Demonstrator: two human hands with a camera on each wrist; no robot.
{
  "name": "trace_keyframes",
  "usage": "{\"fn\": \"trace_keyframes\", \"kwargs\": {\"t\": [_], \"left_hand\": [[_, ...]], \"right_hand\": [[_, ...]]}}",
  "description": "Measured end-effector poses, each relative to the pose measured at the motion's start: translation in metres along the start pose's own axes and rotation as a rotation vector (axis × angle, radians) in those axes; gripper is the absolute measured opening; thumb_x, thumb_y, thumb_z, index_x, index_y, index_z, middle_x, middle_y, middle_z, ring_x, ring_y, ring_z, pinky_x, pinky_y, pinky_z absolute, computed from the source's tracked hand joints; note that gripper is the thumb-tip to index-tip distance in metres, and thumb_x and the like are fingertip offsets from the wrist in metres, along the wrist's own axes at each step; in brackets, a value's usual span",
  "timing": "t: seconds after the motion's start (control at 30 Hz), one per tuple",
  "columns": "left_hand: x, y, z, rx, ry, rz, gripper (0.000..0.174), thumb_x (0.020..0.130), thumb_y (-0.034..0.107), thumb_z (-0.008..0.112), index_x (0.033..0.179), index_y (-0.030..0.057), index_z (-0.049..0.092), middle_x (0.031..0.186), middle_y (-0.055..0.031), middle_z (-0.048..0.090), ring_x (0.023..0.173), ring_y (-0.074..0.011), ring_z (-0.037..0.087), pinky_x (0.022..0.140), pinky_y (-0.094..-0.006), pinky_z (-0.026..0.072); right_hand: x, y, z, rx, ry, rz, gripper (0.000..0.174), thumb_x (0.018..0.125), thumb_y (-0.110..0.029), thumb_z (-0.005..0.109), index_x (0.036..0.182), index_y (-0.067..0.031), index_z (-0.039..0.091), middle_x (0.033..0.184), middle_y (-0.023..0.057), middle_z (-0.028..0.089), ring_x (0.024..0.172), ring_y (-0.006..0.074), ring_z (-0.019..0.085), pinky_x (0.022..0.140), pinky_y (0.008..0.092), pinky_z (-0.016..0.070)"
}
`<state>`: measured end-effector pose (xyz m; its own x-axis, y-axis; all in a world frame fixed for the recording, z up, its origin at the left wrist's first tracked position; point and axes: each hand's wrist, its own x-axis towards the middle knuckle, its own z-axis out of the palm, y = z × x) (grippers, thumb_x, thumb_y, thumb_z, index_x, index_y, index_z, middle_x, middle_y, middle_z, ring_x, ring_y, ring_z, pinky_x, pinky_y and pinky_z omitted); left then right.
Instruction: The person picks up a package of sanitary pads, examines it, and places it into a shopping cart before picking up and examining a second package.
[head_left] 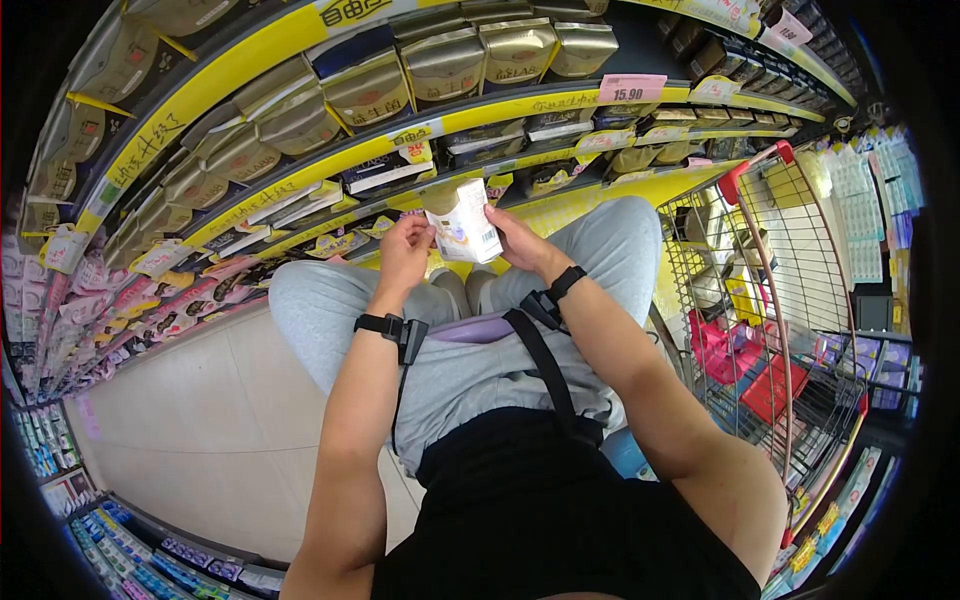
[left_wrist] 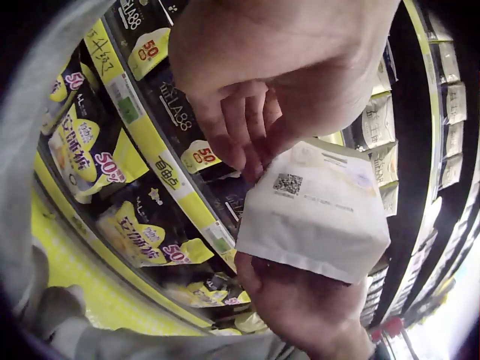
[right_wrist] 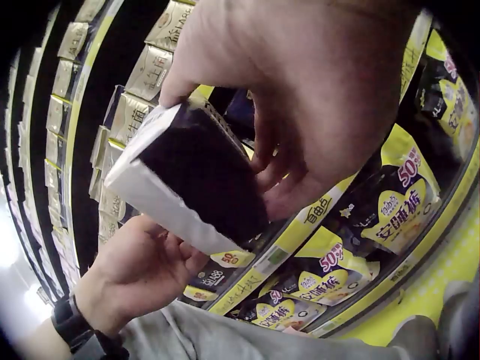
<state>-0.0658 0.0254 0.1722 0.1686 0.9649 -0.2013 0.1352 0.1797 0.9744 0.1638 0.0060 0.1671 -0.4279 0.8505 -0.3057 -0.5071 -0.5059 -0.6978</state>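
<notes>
A white package point(head_left: 465, 222) with a gold and patterned face is held up between both hands above the knees. The right hand point(head_left: 522, 240) grips its right side, thumb on the near face; in the right wrist view the right hand point(right_wrist: 292, 97) has its thumb on the package's point(right_wrist: 176, 202) top edge and fingers behind the dark side. The left hand point(head_left: 405, 250) pinches the left edge with curled fingers. In the left wrist view the left hand point(left_wrist: 277, 82) holds a corner of the package point(left_wrist: 315, 210), whose printed square code shows.
Shelves point(head_left: 400, 140) of gold and dark packs curve around the front and left. A shopping cart point(head_left: 770, 300) holding pink and red items stands at the right. Pale floor tiles point(head_left: 220, 410) lie at the left. Black-and-yellow packs point(left_wrist: 142, 225) fill the low shelf.
</notes>
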Motion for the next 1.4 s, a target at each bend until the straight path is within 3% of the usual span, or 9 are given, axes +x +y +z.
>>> {"fn": "trace_keyframes", "kwargs": {"t": [0.13,0.37,0.43,0.8,0.93,1.1,1.2,1.3,1.4], "left_hand": [[-0.004,0.024,0.002,-0.067,0.019,-0.111,0.032,0.095,0.015,0.07,0.121,-0.0016,0.062,0.096,-0.0106,0.072,0.086,-0.0153,0.069,0.07,-0.0264,0.0531],[-0.008,0.016,0.009,0.133,-0.13,0.066,0.077,0.087,0.028,0.08,0.143,-0.0069,0.041,0.122,-0.0204,0.064,0.106,-0.0224,0.066,0.089,-0.0341,0.0544],[-0.007,0.016,0.01,0.064,-0.129,0.018,0.08,0.085,0.029,0.082,0.143,-0.0069,0.041,0.122,-0.0194,0.064,0.107,-0.0227,0.066,0.09,-0.0355,0.0545],[-0.009,0.018,0.01,-0.097,-0.222,0.065,0.068,0.087,0.013,0.079,0.141,-0.0032,0.04,0.122,-0.0159,0.064,0.109,-0.0213,0.065,0.091,-0.0341,0.0548],[-0.01,0.024,0.008,0.029,-0.274,0.1,0.049,0.093,0.018,0.073,0.134,-0.0011,0.053,0.123,-0.0125,0.065,0.107,-0.0193,0.064,0.092,-0.0319,0.0514],[-0.013,0.022,0.009,0.227,-0.318,0.269,0.039,0.105,0.027,0.052,0.133,-0.0008,0.056,0.121,-0.0111,0.065,0.108,-0.0192,0.061,0.094,-0.0337,0.0485],[-0.011,0.033,0.015,0.223,-0.407,0.199,0.039,0.108,0.031,0.047,0.132,0.0009,0.056,0.118,-0.0111,0.064,0.104,-0.0204,0.061,0.091,-0.0331,0.0492],[-0.015,0.046,0.022,0.243,-0.403,0.121,0.037,0.108,0.031,0.048,0.132,0.0038,0.053,0.114,-0.0112,0.064,0.094,-0.0173,0.062,0.086,-0.0315,0.0495],[-0.009,0.042,0.026,0.291,-0.453,0.142,0.038,0.107,0.031,0.049,0.134,0.004,0.05,0.113,-0.0124,0.065,0.092,-0.0176,0.062,0.084,-0.0318,0.0498]], "right_hand": [[0.0,0.001,0.0,-0.13,0.029,-0.027,0.055,0.102,-0.041,0.058,0.138,-0.0006,0.05,0.13,0.0094,0.061,0.119,0.0177,0.059,0.102,0.0345,0.0473],[0.006,0.007,-0.002,-0.396,0.078,-0.115,0.049,0.101,-0.041,0.059,0.131,-0.0032,0.054,0.119,0.0059,0.063,0.108,0.0152,0.059,0.095,0.0352,0.0487],[0.01,0.009,-0.011,-0.167,0.091,-0.071,0.045,0.102,-0.042,0.057,0.127,-0.0053,0.056,0.113,0.0042,0.062,0.103,0.0133,0.059,0.091,0.0343,0.0481],[0.009,0.011,-0.012,-0.19,0.055,-0.046,0.024,0.103,-0.039,0.056,0.107,-0.0149,0.052,0.101,-0.0023,0.053,0.098,0.0085,0.052,0.088,0.0314,0.0459],[0.003,0.01,-0.012,-0.147,-0.035,0.013,0.049,0.101,-0.043,0.061,0.13,-0.0035,0.056,0.117,0.0039,0.063,0.105,0.0106,0.057,0.092,0.0322,0.0496],[-0.058,-0.057,-0.003,-0.144,0.015,-0.244,0.055,0.096,-0.028,0.069,0.141,-0.0019,0.051,0.123,0.0021,0.064,0.107,0.0093,0.06,0.095,0.0278,0.0487],[-0.127,-0.117,-0.028,0.112,0.319,-0.481,0.034,0.091,-0.035,0.071,0.117,-0.0142,0.063,0.109,-0.0016,0.067,0.101,0.0117,0.064,0.087,0.0315,0.0535],[-0.21,-0.193,-0.007,0.719,0.337,-0.801,0.056,0.095,-0.045,0.06,0.143,-0.0189,0.049,0.122,0.0061,0.063,0.107,0.0245,0.062,0.089,0.0323,0.0507],[-0.255,-0.21,-0.051,0.592,-0.016,-0.993,0.073,0.098,-0.056,0.041,0.14,0.0032,0.049,0.104,0.0075,0.065,0.066,0.0127,0.04,0.062,0.0247,0.037]]}}
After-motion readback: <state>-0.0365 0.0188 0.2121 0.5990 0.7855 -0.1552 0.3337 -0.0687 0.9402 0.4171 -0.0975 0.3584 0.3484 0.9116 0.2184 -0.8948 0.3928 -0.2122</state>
